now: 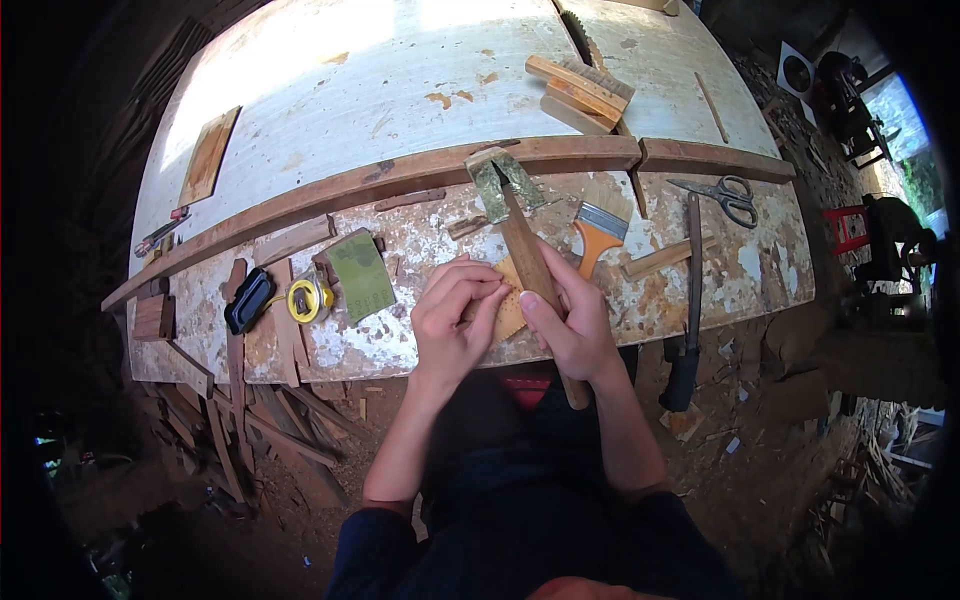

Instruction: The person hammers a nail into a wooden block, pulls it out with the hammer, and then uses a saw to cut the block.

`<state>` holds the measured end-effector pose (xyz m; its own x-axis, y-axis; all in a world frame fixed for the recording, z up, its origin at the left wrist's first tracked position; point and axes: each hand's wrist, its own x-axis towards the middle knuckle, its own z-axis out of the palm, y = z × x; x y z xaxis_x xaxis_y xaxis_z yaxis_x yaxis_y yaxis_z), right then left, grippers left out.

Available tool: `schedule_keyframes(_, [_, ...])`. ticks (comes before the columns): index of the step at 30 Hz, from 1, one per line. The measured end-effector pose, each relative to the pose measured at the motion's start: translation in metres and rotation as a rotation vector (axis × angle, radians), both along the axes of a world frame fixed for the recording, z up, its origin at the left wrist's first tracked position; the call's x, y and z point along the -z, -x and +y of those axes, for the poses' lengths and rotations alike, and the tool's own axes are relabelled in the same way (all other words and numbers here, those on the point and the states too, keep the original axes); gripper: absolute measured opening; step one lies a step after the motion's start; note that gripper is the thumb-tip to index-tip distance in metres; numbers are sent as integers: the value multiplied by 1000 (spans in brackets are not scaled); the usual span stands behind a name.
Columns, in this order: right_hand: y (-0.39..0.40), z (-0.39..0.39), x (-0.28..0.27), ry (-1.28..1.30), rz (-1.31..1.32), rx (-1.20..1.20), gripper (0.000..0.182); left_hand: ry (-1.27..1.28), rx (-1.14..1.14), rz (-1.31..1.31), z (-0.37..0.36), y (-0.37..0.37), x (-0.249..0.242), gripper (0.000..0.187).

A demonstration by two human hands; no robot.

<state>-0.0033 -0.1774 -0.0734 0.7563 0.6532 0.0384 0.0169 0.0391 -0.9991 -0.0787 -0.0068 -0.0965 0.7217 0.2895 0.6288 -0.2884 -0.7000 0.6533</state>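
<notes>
In my right hand [572,325] is a hammer [530,255], gripped by its wooden handle. The hammer's worn, notched metal head [500,182] points away from me, above the worktable. My left hand [455,315] is closed in a pinch just left of the handle; whatever its fingertips hold is too small or hidden to tell. Under both hands lies a yellowish flat piece [510,312], partly covered by them. Just beyond my right hand is a paintbrush [598,232] with an orange handle.
A long wooden bar [380,187] crosses the paint-stained worktable [370,350]. On the left are a green sheet [361,277], a tape measure [308,299] and a black case [250,301]. Scissors [735,203] and a long dark tool [693,290] lie right. A saw blade [577,38] protrudes behind.
</notes>
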Motion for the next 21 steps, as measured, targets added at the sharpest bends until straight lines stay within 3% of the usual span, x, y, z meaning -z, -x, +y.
schedule_keyframes(3, [-2,0,-5,28,9,-18,65,292,-75,141,-10,6,4,9])
schedule_keyframes(6, [-2,-2,-7,61,-1,-25,65,271,-84,107,-15,8,6,9])
schedule_keyframes(9, [-3,-2,-5,48,-24,-28,65,80,-3,-37,-7,2,8,9])
schedule_keyframes(12, [-3,-1,-9,70,-38,-20,64,202,-29,37,-13,6,8,9])
schedule_keyframes(21, [-12,7,-15,111,-66,-50,62,85,62,98,-2,5,-5,8])
